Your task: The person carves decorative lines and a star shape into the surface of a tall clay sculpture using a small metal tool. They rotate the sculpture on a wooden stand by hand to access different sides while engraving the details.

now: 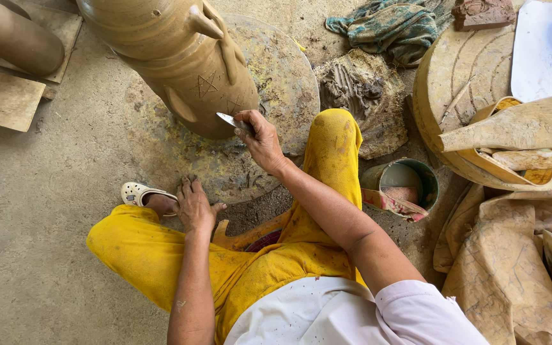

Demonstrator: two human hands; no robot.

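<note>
The right hand has its fingers closed round a small metal blade, tip touching the lower wall of the tall clay pot, which stands on a round turning slab on the floor. A slip could gouge that soft-looking wall, I'd judge. The pot is brown, smooth, with lugs and a scratched star. The left hand lies flat, fingers spread, on the slab's near edge below the pot.
</note>
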